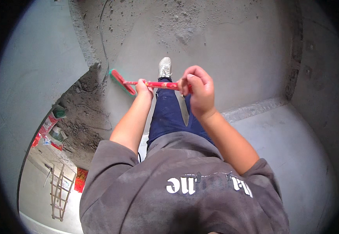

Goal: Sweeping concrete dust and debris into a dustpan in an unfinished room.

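Broom (162,85), red, one: was held crosswise before the legs (167,113), its green-bristled head (122,81) at left. Left hand (145,90): wrapped the shaft (130,82) near the head. Right hand (199,89): curled at the shaft's far end, tightness unclear. Judged hazard: a leftward swing could have snagged the rough wall edge (84,45).

On my feed I have a broom (161,84) with a red head (123,82), green bristles (110,72) and a red, patterned handle (168,85). I see the handle run almost straight across, the head slanting at its left end; I can't tell whether the bristles touch down.
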{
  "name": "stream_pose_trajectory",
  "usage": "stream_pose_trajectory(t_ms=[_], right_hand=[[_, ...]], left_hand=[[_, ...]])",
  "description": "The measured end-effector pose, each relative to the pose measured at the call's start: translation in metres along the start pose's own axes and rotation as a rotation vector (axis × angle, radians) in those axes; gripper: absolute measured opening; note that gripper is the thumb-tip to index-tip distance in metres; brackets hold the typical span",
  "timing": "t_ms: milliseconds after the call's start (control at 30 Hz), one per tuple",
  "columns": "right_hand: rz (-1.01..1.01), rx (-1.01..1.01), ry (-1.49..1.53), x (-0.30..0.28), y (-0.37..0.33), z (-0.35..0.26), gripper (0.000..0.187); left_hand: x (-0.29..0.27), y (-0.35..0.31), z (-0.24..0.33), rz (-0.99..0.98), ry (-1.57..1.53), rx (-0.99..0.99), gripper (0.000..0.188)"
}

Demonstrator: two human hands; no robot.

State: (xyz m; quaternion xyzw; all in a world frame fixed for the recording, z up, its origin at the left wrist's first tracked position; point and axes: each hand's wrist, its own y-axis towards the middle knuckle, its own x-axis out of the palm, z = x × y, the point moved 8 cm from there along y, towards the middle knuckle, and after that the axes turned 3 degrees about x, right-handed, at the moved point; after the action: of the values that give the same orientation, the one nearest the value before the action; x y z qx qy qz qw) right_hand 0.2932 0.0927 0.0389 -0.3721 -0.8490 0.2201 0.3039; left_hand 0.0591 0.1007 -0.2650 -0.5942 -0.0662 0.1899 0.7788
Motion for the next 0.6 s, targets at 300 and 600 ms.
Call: stream_pose_trajectory(t_ms=[300, 600], right_hand=[[0.181, -0.639, -0.555, -0.02, 0.01, -0.192, 0.029], [0.099, -0.64, -0.308, -0.072, -0.05, -0.268, 0.032]], left_hand=[[0.276, -0.095, -0.056, -0.472, 0.035, -0.148, 0.012], [0.258, -0.199, -0.043, -0.547, 0.285, 0.1, 0.013]])
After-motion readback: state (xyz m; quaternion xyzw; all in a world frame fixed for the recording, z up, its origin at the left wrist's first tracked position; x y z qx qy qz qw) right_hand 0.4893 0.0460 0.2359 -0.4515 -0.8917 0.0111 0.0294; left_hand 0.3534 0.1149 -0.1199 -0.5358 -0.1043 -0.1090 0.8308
